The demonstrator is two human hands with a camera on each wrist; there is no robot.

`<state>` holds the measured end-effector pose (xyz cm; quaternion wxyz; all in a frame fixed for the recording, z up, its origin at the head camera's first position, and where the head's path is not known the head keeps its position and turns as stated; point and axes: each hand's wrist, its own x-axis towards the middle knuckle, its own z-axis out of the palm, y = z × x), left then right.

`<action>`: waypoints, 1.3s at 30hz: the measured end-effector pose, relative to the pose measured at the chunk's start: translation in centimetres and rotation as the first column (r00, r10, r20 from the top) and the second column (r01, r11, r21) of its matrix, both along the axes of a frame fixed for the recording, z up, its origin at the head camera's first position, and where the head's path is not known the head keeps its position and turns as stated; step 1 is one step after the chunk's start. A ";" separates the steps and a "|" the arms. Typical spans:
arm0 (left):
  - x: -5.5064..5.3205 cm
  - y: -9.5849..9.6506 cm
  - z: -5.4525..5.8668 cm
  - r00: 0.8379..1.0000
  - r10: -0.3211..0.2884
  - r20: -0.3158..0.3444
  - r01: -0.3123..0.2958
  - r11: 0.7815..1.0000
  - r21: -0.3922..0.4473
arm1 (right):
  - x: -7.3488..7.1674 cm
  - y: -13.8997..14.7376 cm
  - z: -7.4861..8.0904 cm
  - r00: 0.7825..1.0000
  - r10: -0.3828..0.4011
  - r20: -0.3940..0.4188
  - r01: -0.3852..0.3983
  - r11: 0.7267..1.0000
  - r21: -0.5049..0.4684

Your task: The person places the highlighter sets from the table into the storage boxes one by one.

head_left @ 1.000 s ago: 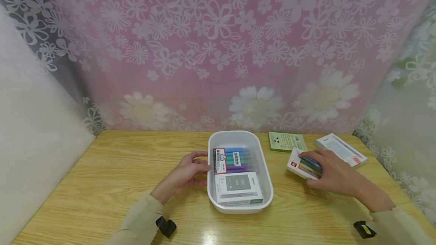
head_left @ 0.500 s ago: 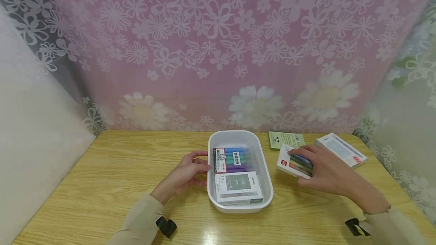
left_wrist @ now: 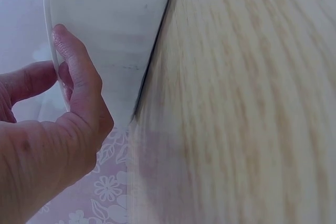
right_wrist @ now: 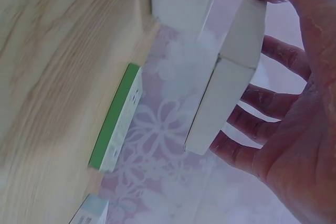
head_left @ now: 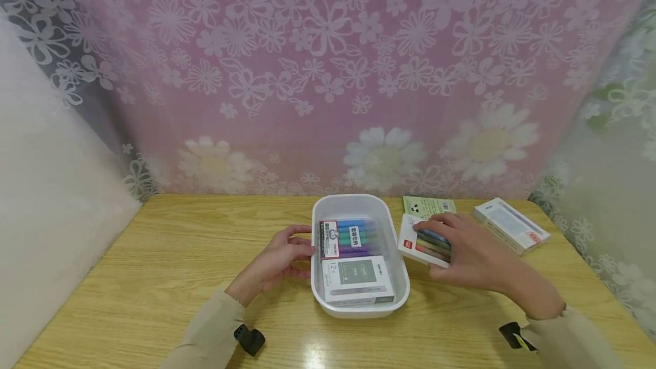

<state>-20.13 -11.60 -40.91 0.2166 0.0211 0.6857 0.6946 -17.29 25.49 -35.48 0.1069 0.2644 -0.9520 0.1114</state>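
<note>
A white plastic bin [head_left: 359,313] holds a clear pack of coloured pens [head_left: 351,239] and a white box marked 12 [head_left: 357,279]. At the bin's left side, my left hand [head_left: 282,255] pinches its rim, thumb at the edge and curled fingers against the outer wall, as the left wrist view shows. My right hand [head_left: 471,249] grips a small white box with a striped multicolour front [head_left: 427,242], raised and tilted just right of the bin. In the right wrist view the plain back of this white box [right_wrist: 228,77] faces the camera, between thumb and fingers.
Behind the right hand lies a green pack with a panda picture [head_left: 429,205] on the wooden table [head_left: 205,232]. A white box with a pale blue panel [head_left: 511,225] lies farther right. A flowered curtain [head_left: 328,101] hangs along the table's back edge.
My right hand has carried the small striped-front box leftward, close to the bin's right rim. My left hand and the bin have stayed in place.
</note>
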 end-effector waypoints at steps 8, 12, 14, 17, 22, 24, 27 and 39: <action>-0.1 0.0 0.0 1.000 0.002 0.000 -0.002 1.000 0.003 | -0.4 -2.2 0.3 0.998 0.054 -0.023 -0.055 0.998 -0.025; -0.2 0.0 0.1 1.000 0.006 0.004 -0.006 1.000 0.000 | -0.5 -3.4 0.5 0.997 0.073 -0.015 -0.074 0.997 -0.033; -0.3 0.0 0.1 1.000 0.000 0.003 0.000 1.000 -0.001 | -0.5 -3.8 0.6 0.996 0.085 -0.003 -0.085 0.996 -0.037; -0.3 -0.1 0.2 1.000 -0.013 0.002 0.013 1.000 0.000 | -0.6 -4.3 0.7 0.995 0.099 0.013 -0.099 0.994 -0.035; -0.2 -0.2 0.3 1.000 -0.021 0.003 0.021 1.000 0.010 | -0.5 -5.2 1.0 0.992 0.127 0.024 -0.126 0.991 -0.037; -0.1 -0.2 0.3 1.000 -0.021 0.004 0.021 1.000 0.014 | -0.5 -5.5 1.0 0.989 0.144 0.016 -0.143 0.989 -0.042; 0.0 -0.2 0.3 1.000 -0.021 0.005 0.021 1.000 0.017 | -0.5 -6.0 1.0 0.987 0.162 0.006 -0.161 0.986 -0.032; -0.1 -0.3 0.1 1.000 -0.019 -0.001 0.019 1.000 0.009 | -0.5 -7.8 0.9 0.975 0.220 0.030 -0.220 0.976 -0.005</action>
